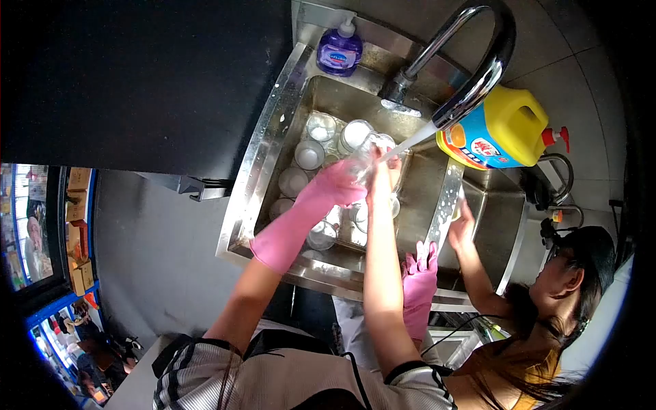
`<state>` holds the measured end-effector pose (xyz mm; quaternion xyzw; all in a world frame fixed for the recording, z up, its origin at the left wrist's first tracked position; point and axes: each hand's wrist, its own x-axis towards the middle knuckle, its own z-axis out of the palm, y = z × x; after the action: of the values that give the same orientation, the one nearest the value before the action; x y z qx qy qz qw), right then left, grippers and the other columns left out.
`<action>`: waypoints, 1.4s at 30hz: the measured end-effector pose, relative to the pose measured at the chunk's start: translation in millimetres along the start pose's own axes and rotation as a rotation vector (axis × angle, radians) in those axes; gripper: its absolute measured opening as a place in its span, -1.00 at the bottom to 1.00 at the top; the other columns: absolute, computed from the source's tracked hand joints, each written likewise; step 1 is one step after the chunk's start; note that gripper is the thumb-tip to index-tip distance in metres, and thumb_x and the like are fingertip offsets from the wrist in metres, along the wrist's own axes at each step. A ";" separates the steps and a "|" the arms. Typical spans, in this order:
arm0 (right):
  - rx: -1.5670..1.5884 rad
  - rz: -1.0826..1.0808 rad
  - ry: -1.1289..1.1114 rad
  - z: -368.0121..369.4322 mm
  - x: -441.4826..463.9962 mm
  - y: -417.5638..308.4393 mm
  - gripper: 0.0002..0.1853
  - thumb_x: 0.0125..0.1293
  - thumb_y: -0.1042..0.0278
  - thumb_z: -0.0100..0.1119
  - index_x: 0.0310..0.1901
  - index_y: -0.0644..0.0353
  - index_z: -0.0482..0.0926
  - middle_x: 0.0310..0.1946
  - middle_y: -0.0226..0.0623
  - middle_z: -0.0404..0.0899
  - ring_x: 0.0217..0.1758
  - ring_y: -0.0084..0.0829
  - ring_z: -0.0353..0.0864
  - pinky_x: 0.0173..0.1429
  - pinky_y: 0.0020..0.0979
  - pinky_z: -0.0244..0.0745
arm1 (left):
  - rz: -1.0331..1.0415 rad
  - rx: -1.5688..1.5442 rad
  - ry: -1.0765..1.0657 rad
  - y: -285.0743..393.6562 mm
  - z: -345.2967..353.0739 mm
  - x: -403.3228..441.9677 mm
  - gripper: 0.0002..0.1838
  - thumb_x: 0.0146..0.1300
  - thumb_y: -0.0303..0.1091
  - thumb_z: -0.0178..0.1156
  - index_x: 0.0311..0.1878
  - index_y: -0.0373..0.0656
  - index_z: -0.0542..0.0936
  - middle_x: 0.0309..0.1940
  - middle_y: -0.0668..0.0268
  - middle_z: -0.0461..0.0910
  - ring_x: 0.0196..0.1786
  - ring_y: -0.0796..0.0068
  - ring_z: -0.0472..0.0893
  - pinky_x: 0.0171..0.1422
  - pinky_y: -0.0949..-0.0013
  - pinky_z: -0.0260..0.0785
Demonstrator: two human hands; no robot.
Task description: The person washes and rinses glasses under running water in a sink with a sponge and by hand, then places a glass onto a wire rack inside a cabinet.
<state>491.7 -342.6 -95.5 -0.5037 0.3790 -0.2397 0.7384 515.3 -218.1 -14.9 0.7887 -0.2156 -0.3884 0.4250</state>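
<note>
With the gloved left hand (339,183) and bare right hand (383,172) curled around it, the clear glass (360,165) is probably light, slippery and breakable, best gripped by its sides.

We've got grey tiles (581,89) upper right, black surface (137,82) upper left, grey floor (157,253) below it, dark-framed glass (27,219) far left.

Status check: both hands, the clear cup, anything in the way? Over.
Pink-gloved left hand and bare right hand on clear, round, glass-looking cup. Cup at running water. Co-worker's bare hand nearby, at neighbouring steel basin; nothing visibly blocking.
</note>
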 end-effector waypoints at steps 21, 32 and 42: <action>-0.689 -0.700 0.018 -14.3 92.4 -76.8 -0.70 0.29 0.35 0.04 0.01 0.31 0.47 -0.17 -0.15 0.54 -0.11 -0.44 0.51 0.00 -0.46 0.39 | 0.103 -0.227 0.312 -33.9 29.3 -11.8 -0.28 -0.17 -0.32 0.42 0.15 -0.16 0.36 -0.03 0.23 0.42 0.08 0.36 0.42 0.17 0.35 0.27; -0.470 -0.590 -0.220 -14.8 122.9 -71.6 -0.76 0.30 0.32 0.14 -0.34 0.38 0.50 -0.51 -0.27 0.57 -0.45 -0.52 0.59 -0.29 -0.49 0.50 | 0.086 -0.283 0.329 -12.6 25.9 -13.4 -0.31 -0.16 -0.22 0.34 0.11 -0.17 0.35 -0.04 0.12 0.38 0.07 0.24 0.42 0.14 0.32 0.26; -0.447 -0.570 -0.197 -11.8 115.7 -68.3 -0.75 0.31 0.30 0.13 -0.36 0.37 0.51 -0.49 -0.26 0.58 -0.45 -0.51 0.58 -0.26 -0.48 0.47 | -0.003 -0.488 0.386 4.3 22.5 -7.1 -0.24 -0.22 -0.31 0.39 0.14 -0.22 0.32 -0.05 0.21 0.45 0.04 0.34 0.47 0.14 0.37 0.32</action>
<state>553.4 -460.1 -71.5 -0.7584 0.1938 -0.2973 0.5467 493.1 -227.1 -15.8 0.7230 -0.0301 -0.2726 0.6340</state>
